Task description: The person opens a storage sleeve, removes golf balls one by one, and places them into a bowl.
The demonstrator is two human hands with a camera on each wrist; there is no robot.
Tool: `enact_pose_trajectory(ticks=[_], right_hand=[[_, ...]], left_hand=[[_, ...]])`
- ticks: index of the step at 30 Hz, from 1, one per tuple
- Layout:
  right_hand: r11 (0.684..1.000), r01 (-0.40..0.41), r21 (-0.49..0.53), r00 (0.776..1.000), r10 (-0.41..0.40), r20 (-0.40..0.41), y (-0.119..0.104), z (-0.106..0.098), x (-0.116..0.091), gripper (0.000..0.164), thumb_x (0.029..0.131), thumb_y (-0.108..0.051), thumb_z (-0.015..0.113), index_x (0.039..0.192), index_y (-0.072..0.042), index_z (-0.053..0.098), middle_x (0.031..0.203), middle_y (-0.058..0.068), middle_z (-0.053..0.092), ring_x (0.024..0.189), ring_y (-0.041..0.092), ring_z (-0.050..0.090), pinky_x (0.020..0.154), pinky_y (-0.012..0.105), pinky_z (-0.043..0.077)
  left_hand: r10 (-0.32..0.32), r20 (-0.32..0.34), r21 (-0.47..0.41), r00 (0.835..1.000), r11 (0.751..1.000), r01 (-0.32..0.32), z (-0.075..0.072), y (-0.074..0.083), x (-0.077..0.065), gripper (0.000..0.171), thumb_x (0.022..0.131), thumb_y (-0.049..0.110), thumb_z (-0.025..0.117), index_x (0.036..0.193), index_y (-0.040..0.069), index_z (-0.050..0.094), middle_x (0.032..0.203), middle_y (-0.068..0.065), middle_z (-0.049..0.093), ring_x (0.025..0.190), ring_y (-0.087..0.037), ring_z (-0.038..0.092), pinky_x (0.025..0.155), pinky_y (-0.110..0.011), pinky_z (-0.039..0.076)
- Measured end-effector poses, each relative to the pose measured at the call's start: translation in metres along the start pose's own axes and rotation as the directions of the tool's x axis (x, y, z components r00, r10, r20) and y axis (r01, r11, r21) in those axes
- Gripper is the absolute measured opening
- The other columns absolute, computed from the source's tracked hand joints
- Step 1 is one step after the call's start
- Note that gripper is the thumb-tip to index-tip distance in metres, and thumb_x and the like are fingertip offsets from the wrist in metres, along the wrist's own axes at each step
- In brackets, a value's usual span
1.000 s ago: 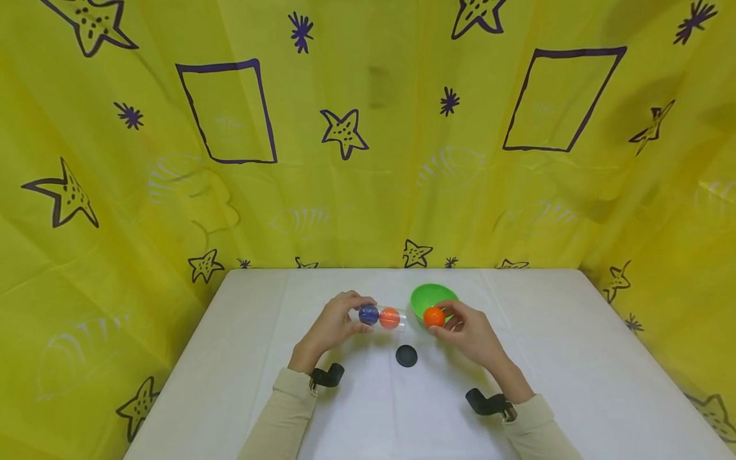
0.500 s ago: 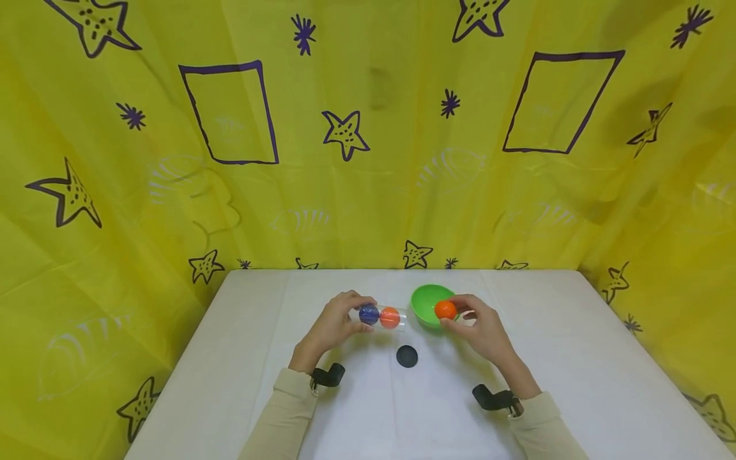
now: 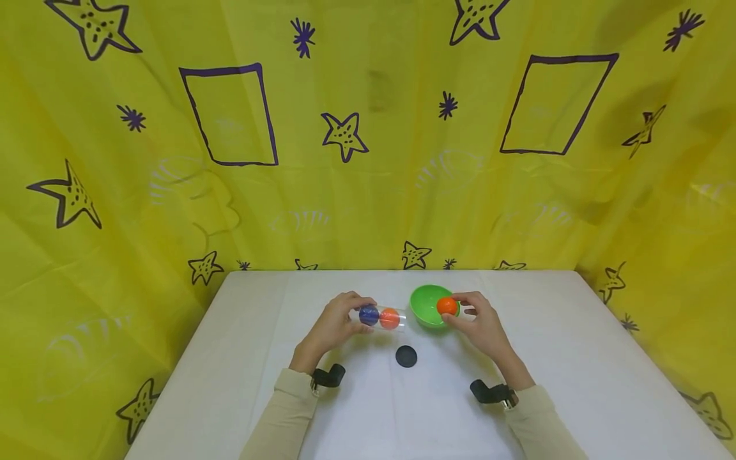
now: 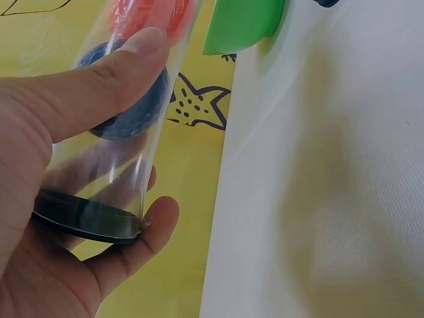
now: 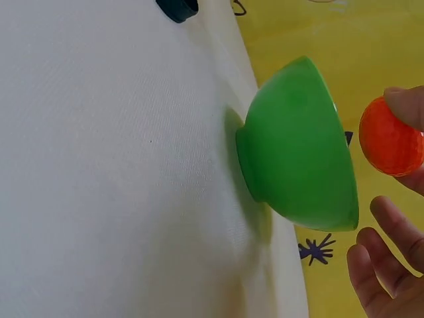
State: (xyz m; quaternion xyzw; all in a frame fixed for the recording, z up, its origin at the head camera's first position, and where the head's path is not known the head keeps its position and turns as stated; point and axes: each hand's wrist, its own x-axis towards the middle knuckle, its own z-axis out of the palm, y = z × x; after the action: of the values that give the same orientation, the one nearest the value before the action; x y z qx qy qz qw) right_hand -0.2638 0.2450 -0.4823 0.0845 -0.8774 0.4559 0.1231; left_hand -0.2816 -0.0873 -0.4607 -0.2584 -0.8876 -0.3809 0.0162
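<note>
In the left wrist view, the top edge crops the clear tube [image 4: 122,156], its reddish ball [image 4: 175,20], the green bowl [image 5: 295,149] and a dark item [image 4: 326,2] too small to identify; the left hand [image 3: 336,319] covers part of the blue ball [image 4: 132,114]. In the head view, the left hand hides the tube's dark base [image 4: 86,217]. In the right wrist view, the bowl's wall conceals its interior; the right hand [image 3: 482,324], cropped by the right edge, covers part of the orange ball [image 5: 386,140].

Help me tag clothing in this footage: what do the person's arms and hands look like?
The left sleeve and right sleeve are long, plain and beige. A bent black piece sits at each wrist. The left hand and right hand wear no gloves.
</note>
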Motion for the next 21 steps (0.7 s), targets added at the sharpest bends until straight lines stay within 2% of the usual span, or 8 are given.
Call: enact_pose_trajectory(ticks=[8, 21], right_hand=[[0.998, -0.06, 0.024, 0.998, 0.059, 0.035, 0.007, 0.002, 0.009, 0.049, 0.091, -0.021, 0.079, 0.131, 0.001, 0.061, 0.133, 0.021, 0.058, 0.123, 0.037, 0.053, 0.102, 0.052, 0.047], [0.997, -0.067, -0.025, 0.994, 0.069, 0.084, 0.008, 0.006, 0.025, 0.048, 0.091, -0.024, 0.079, 0.129, 0.0, 0.062, 0.137, 0.024, 0.053, 0.126, 0.04, 0.048, 0.103, 0.054, 0.047]], left_hand=[[-0.009, 0.001, 0.004, 1.0, 1.0, 0.009, 0.002, -0.002, 0.0, 0.044, 0.082, 0.019, 0.086, 0.124, 0.019, 0.072, 0.11, 0.0, 0.068, 0.109, -0.028, 0.061, 0.087, -0.036, 0.048], [-0.031, 0.009, -0.007, 0.999, 0.999, 0.031, 0.004, 0.0, 0.001, 0.043, 0.084, 0.015, 0.085, 0.125, 0.019, 0.072, 0.112, -0.001, 0.068, 0.112, -0.025, 0.06, 0.093, -0.042, 0.05]])
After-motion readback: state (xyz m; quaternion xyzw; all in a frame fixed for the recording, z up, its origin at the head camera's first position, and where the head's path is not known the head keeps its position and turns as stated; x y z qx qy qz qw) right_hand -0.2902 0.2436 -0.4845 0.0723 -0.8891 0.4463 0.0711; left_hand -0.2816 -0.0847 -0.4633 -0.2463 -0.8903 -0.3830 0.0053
